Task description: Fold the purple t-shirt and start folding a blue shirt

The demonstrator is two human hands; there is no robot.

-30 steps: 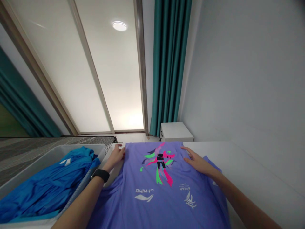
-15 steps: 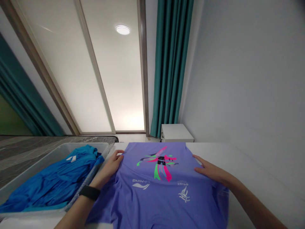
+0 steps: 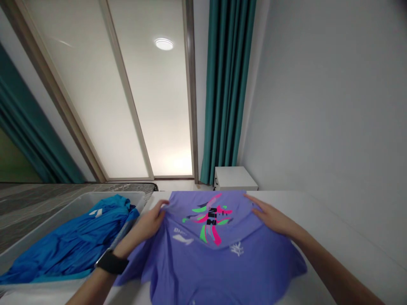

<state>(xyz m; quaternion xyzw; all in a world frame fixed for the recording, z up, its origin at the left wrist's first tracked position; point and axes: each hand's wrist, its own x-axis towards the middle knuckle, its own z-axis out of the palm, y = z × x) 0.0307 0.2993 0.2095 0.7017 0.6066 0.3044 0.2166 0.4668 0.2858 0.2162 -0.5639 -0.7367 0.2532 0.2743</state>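
A purple T-shirt (image 3: 219, 271) lies spread on the white table, its neckline toward me and a pink, green and black print on its far half. White logos next to the print look upside down from here. My left hand (image 3: 154, 220), with a dark watch on the wrist, pinches the shirt's left edge. On the opposite edge, my right hand (image 3: 270, 215) grips the cloth between thumb and fingers; the fingertips are partly hidden in the fabric. Folds run across the shirt between both hands, and its front looks slightly raised and rumpled.
On the left, a translucent plastic bin (image 3: 84, 195) holds a heap of blue clothing (image 3: 73, 237) with a white logo. The white table (image 3: 330, 237) extends right toward a grey wall. Behind it stand a small white cabinet (image 3: 235, 178), a teal curtain (image 3: 227, 93) and frosted sliding doors (image 3: 159, 118).
My right hand has moved inward and slightly away from me along the shirt's edge. The shirt, flatter before, is now bunched and creased, and its right sleeve has shifted.
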